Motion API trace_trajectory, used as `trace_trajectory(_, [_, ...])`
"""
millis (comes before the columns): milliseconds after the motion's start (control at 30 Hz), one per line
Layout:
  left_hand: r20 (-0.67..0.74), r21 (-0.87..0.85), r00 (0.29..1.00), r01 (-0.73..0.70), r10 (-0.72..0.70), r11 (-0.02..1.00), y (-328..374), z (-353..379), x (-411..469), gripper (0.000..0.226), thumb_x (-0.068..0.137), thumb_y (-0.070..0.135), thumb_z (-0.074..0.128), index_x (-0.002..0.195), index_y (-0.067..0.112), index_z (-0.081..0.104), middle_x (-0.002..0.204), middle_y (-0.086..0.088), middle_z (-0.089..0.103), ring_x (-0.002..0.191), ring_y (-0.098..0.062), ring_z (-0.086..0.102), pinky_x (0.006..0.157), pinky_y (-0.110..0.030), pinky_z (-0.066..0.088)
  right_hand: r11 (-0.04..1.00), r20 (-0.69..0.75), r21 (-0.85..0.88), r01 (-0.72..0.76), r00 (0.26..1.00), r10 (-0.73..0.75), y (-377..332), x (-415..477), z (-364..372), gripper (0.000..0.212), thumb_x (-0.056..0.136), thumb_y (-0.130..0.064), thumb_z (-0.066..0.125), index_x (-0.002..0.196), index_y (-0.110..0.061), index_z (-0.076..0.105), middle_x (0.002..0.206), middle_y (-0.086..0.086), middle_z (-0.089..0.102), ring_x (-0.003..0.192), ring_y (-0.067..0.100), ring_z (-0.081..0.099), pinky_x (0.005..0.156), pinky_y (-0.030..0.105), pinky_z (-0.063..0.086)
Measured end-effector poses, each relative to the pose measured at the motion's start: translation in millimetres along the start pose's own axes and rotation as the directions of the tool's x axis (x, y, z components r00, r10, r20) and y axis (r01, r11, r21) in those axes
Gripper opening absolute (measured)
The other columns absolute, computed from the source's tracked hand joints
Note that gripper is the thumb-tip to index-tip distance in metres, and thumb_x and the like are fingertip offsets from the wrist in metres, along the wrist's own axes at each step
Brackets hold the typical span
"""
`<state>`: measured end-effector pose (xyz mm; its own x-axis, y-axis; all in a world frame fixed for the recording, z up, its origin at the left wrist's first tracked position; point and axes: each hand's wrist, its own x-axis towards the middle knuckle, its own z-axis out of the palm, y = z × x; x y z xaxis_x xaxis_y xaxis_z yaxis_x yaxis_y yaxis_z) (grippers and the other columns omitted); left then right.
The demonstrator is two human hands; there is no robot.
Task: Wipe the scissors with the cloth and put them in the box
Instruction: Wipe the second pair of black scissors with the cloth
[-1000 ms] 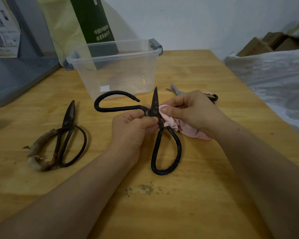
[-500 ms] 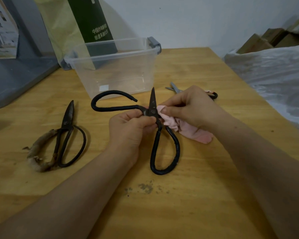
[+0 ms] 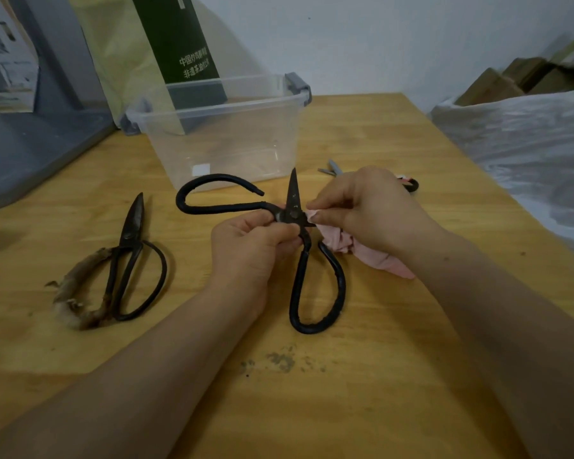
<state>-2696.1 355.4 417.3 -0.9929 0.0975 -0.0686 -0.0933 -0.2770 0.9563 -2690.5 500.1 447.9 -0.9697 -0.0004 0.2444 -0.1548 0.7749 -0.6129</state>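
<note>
Scissors (image 3: 294, 207) frame centre, splayed wide; visible blade tip points up toward box (image 3: 219, 140). Left hand (image 3: 249, 246) fingers pinch the pivot; right hand (image 3: 368, 210) pinches cloth (image 3: 375, 256) against the other blade.

open black scissors (image 3: 292, 214), pink cloth (image 3: 373, 257), clear box (image 3: 220, 108)

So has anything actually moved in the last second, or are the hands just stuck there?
Hardly. The right hand only nudged its pinch of pink cloth slightly against the black scissors near the pivot. The left hand still grips them there; nothing was taken up or let go. The clear box and the old scissors on the table stayed put.
</note>
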Motion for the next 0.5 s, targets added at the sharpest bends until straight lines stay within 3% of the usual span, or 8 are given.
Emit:
trace_trajectory(100, [-0.014, 0.007, 1.000, 0.007, -0.007, 1.000, -0.8, 0.6, 0.3, 0.012, 0.077, -0.013, 0.063, 0.086, -0.006, 0.066, 0.083, -0.015, 0.072, 0.078, -0.025, 0.072, 0.060, -0.021, 0.056, 0.979, 0.038, -0.201, -0.035, 0.998, 0.043, 3.3, 2.1, -6.8, 0.019, 0.086, -0.020, 0.067, 0.104, -0.019, 0.074, 0.103, 0.001, 0.071, 0.097, 0.015, 0.063, 0.089, 0.033, 0.050])
trace_trajectory(167, [-0.028, 0.002, 1.000, 0.014, -0.014, 1.000, -1.5, 0.7, 1.1, 0.012, 0.077, -0.013, 0.063, 0.086, -0.006, 0.066, 0.086, -0.017, 0.072, 0.081, -0.026, 0.072, 0.060, -0.020, 0.056, 0.958, -0.011, -0.279, -0.068, 0.998, 0.067, 8.5, 0.9, -11.5, 0.019, 0.088, -0.021, 0.066, 0.105, -0.019, 0.073, 0.103, 0.002, 0.071, 0.097, 0.017, 0.062, 0.085, 0.030, 0.049])
trace_trajectory(267, [-0.029, -0.004, 0.999, 0.022, -0.022, 1.000, -0.6, 0.9, 1.4, 0.013, 0.076, -0.013, 0.063, 0.087, -0.008, 0.064, 0.089, -0.018, 0.071, 0.081, -0.027, 0.071, 0.060, -0.021, 0.056, 0.992, -0.180, -0.122, 0.005, 0.983, -0.027, 5.5, -3.1, -10.0, 0.019, 0.081, -0.019, 0.072, 0.100, -0.017, 0.075, 0.096, -0.002, 0.068, 0.095, 0.015, 0.061, 0.087, 0.032, 0.048])
trace_trajectory(400, [-0.019, 0.004, 1.000, 0.008, -0.008, 1.000, -0.3, 0.1, 0.6, 0.009, 0.076, -0.014, 0.063, 0.079, -0.006, 0.066, 0.082, -0.015, 0.071, 0.079, -0.028, 0.070, 0.062, -0.023, 0.058, 0.998, -0.016, -0.049, 0.037, 0.999, -0.038, -5.8, -3.2, -0.9, 0.016, 0.079, -0.021, 0.074, 0.095, -0.018, 0.076, 0.090, -0.003, 0.071, 0.089, 0.013, 0.064, 0.086, 0.035, 0.051])
trace_trajectory(500, [-0.019, 0.012, 1.000, 0.017, -0.017, 1.000, -0.5, 0.6, -1.0, 0.014, 0.076, -0.014, 0.063, 0.088, -0.009, 0.066, 0.090, -0.020, 0.071, 0.084, -0.031, 0.071, 0.063, -0.024, 0.058, 0.992, 0.055, -0.115, -0.047, 0.997, 0.054, 3.0, -0.1, -7.0, 0.013, 0.079, -0.024, 0.074, 0.091, -0.019, 0.076, 0.082, -0.004, 0.070, 0.079, 0.009, 0.063, 0.074, 0.022, 0.050])
